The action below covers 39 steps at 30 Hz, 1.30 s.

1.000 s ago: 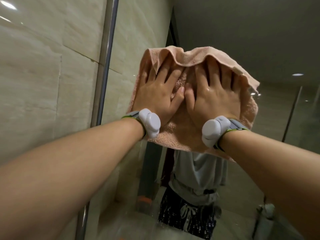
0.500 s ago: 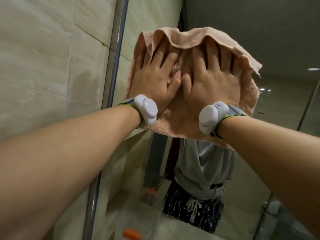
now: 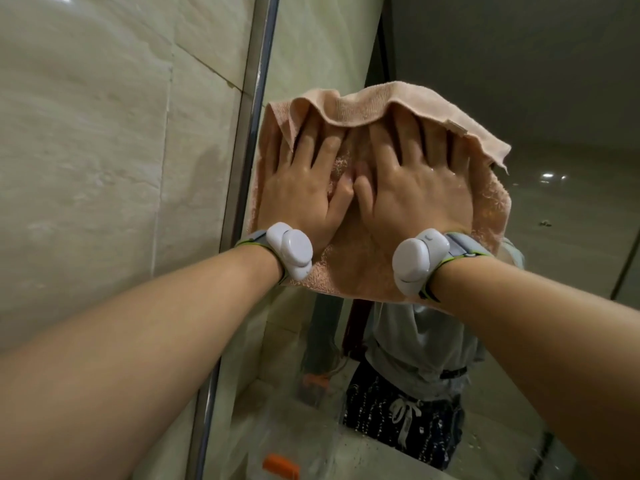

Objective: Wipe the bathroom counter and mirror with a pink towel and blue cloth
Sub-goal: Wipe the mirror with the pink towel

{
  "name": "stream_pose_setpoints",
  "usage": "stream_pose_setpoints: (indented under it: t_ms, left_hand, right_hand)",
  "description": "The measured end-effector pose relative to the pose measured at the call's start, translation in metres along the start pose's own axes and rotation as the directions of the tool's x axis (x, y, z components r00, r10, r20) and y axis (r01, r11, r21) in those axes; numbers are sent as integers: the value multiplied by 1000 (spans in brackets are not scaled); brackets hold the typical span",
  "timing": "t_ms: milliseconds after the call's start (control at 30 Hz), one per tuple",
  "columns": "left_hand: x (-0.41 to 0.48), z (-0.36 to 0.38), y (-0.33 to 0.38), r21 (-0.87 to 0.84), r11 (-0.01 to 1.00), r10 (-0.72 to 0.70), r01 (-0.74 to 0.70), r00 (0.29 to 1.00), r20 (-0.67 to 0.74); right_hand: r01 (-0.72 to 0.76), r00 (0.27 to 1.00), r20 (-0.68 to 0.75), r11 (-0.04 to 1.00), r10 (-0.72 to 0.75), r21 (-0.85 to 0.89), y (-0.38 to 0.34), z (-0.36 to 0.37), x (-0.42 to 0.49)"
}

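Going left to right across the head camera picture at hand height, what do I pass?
From the left: tiled wall → metal strip at the glass edge → left hand → right hand → bare mirror. Both hands press flat on the pink towel, which spans them.

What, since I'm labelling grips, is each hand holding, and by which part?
Nothing is gripped: the left hand and right hand press the pink towel flat against the mirror, its top edge drooping over their fingertips.

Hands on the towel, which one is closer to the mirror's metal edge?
The left hand, beside the metal edge; the right hand lies farther along the towel.
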<state>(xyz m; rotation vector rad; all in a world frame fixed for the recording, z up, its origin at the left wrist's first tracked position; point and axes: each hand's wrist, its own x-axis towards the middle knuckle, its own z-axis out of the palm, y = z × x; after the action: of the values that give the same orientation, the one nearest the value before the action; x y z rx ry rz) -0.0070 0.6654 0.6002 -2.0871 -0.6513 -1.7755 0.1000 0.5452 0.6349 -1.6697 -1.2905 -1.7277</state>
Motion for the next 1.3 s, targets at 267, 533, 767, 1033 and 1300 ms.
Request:
stream_pose_setpoints:
  t_ms: [267, 533, 767, 1033, 1300]
  left_hand:
    - [-49, 5, -13, 0, 994, -109, 109, 993, 54]
    - [-86, 15, -17, -10, 991, -136, 136, 990, 41]
    - [-131, 24, -5, 57, 985, -170, 165, 982, 86]
    - [-144, 26, 13, 46, 980, -196, 192, 970, 140]
    - [-49, 20, 29, 120, 993, -13, 9, 999, 29]
  right_hand:
    - [83, 996, -19, 997, -83, 1, -24, 15, -29]
    - [106, 994, 36, 994, -106, 6, -36, 18, -58]
    - [127, 982, 130, 990, -134, 59, -36, 14, -98]
    - [129, 957, 253, 990, -140, 62, -23, 5, -118]
    - [95, 992, 90, 995, -93, -14, 23, -5, -63]
